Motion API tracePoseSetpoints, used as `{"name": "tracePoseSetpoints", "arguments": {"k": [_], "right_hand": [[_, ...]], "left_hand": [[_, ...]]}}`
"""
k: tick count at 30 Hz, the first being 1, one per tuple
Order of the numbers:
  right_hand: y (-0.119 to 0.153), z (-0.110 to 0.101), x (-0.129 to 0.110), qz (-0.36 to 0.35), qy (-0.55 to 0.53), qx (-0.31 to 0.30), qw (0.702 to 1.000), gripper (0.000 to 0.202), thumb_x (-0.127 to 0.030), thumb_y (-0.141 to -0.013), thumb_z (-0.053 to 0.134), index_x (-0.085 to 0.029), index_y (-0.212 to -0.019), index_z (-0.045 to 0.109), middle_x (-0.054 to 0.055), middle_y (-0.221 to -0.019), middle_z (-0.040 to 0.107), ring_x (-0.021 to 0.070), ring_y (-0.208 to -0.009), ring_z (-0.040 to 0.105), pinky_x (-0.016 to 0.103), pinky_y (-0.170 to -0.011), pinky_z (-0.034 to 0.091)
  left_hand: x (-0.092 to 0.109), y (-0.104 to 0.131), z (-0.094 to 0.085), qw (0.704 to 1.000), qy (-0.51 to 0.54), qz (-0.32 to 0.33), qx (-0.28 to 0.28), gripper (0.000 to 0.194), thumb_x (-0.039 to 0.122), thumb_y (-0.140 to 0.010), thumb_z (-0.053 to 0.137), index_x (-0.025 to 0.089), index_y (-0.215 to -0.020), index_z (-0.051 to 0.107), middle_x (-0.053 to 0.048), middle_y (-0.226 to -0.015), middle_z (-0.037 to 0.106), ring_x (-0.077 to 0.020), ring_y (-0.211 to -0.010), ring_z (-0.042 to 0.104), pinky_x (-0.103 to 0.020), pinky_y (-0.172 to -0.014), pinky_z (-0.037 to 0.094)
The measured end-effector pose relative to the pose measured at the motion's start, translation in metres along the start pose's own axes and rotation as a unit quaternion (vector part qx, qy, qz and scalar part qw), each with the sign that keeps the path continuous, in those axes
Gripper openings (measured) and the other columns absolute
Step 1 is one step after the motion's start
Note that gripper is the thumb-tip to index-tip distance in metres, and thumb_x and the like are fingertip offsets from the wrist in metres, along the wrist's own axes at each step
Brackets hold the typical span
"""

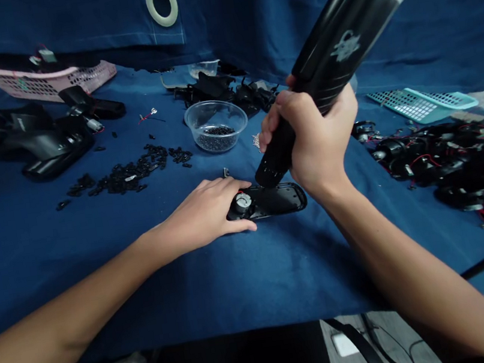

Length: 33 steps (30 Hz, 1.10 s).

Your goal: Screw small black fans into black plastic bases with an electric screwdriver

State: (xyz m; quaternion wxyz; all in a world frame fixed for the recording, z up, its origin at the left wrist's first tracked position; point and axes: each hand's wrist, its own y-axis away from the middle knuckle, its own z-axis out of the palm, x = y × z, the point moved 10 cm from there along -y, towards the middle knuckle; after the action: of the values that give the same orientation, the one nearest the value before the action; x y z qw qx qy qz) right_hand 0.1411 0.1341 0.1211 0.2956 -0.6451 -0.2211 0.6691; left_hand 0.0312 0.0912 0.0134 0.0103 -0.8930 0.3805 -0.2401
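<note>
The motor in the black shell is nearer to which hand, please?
Left: the left hand is close beside the motor, on the shell; the right hand is farther away, up and to its right, gripping a black tool.

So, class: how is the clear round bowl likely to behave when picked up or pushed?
The clear round bowl would probably flex if squeezed, as its see-through wall looks thin. Its top is open, so the small black bits inside could spill if tilted. Pushed, it may slide rather than tip, that load sitting low.
</note>
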Motion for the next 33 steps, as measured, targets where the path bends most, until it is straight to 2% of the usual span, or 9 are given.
{"name": "tracePoseSetpoints", "arguments": {"k": [3,8,12,17,21,24,26,29,33], "right_hand": [[0.003,0.003,0.000,-0.002,0.024,-0.006,1.000,0.019,-0.027,-0.085,0.060,-0.028,-0.083,0.041,-0.009,-0.050,0.048,0.0106,-0.039,0.050,0.028,-0.043,0.043],[0.005,0.006,-0.007,-0.015,-0.018,0.003,1.000,0.023,-0.009,-0.079,0.055,-0.026,-0.080,0.039,-0.010,-0.048,0.050,0.0106,-0.036,0.048,0.028,-0.038,0.042],[0.008,0.015,-0.018,-0.007,-0.015,-0.027,1.000,0.026,-0.006,-0.078,0.055,-0.026,-0.084,0.039,-0.010,-0.051,0.053,0.0116,-0.037,0.050,0.029,-0.038,0.042],[0.012,0.022,-0.016,0.042,-0.026,-0.069,0.996,0.027,-0.012,-0.080,0.062,-0.025,-0.089,0.040,-0.009,-0.057,0.057,0.0143,-0.047,0.060,0.030,-0.048,0.052],[0.012,0.023,-0.005,0.054,-0.006,-0.072,0.996,0.027,-0.032,-0.082,0.068,-0.028,-0.089,0.042,-0.009,-0.055,0.053,0.0103,-0.042,0.052,0.026,-0.043,0.045],[0.012,0.027,-0.008,0.045,-0.023,-0.069,0.996,0.029,-0.043,-0.082,0.068,-0.027,-0.086,0.043,-0.008,-0.057,0.052,0.0086,-0.039,0.047,0.026,-0.038,0.038],[0.013,0.030,-0.014,0.043,-0.041,-0.063,0.996,0.026,-0.045,-0.084,0.064,-0.027,-0.084,0.045,-0.007,-0.058,0.051,0.0079,-0.037,0.045,0.026,-0.034,0.034],[0.015,0.033,-0.018,0.060,-0.051,-0.051,0.996,0.020,-0.039,-0.084,0.064,-0.026,-0.081,0.048,-0.007,-0.057,0.050,0.0080,-0.035,0.044,0.026,-0.031,0.033],[0.016,0.032,-0.019,0.075,-0.026,-0.033,0.996,0.024,-0.036,-0.081,0.068,-0.026,-0.076,0.047,-0.007,-0.053,0.049,0.0084,-0.035,0.043,0.027,-0.030,0.035]], "left_hand": [[0.001,0.001,-0.001,1.000,-0.003,0.007,0.008,0.066,0.057,-0.079,0.069,0.017,-0.129,0.052,-0.009,-0.121,0.062,-0.0260,-0.109,0.058,-0.035,-0.094,0.041],[0.001,0.001,-0.001,1.000,-0.003,0.012,0.013,0.065,0.056,-0.079,0.070,0.018,-0.129,0.052,-0.008,-0.118,0.062,-0.0261,-0.108,0.058,-0.036,-0.094,0.042],[0.001,0.001,-0.001,1.000,-0.005,0.013,0.011,0.066,0.055,-0.079,0.071,0.016,-0.129,0.052,-0.010,-0.116,0.063,-0.0274,-0.108,0.058,-0.037,-0.094,0.043],[0.002,-0.001,-0.002,1.000,-0.008,0.014,0.014,0.067,0.056,-0.079,0.070,0.015,-0.128,0.052,-0.011,-0.117,0.063,-0.0289,-0.109,0.058,-0.039,-0.094,0.044],[0.001,-0.001,-0.002,1.000,-0.007,0.008,0.009,0.065,0.056,-0.079,0.070,0.016,-0.127,0.052,-0.011,-0.116,0.063,-0.0289,-0.109,0.058,-0.040,-0.094,0.044],[0.001,-0.001,-0.002,1.000,-0.008,-0.002,0.003,0.064,0.055,-0.078,0.071,0.015,-0.125,0.053,-0.012,-0.119,0.062,-0.0297,-0.113,0.057,-0.040,-0.097,0.044],[0.002,-0.001,-0.002,1.000,-0.006,-0.006,-0.002,0.063,0.054,-0.078,0.072,0.014,-0.123,0.054,-0.013,-0.121,0.062,-0.0302,-0.115,0.056,-0.041,-0.098,0.043],[0.003,-0.002,-0.002,1.000,0.001,-0.009,-0.006,0.061,0.054,-0.079,0.071,0.014,-0.121,0.054,-0.013,-0.122,0.062,-0.0306,-0.116,0.056,-0.041,-0.099,0.043],[0.002,-0.002,0.000,1.000,0.000,-0.010,-0.010,0.061,0.056,-0.079,0.069,0.015,-0.121,0.053,-0.014,-0.123,0.061,-0.0319,-0.117,0.055,-0.043,-0.099,0.043]]}}
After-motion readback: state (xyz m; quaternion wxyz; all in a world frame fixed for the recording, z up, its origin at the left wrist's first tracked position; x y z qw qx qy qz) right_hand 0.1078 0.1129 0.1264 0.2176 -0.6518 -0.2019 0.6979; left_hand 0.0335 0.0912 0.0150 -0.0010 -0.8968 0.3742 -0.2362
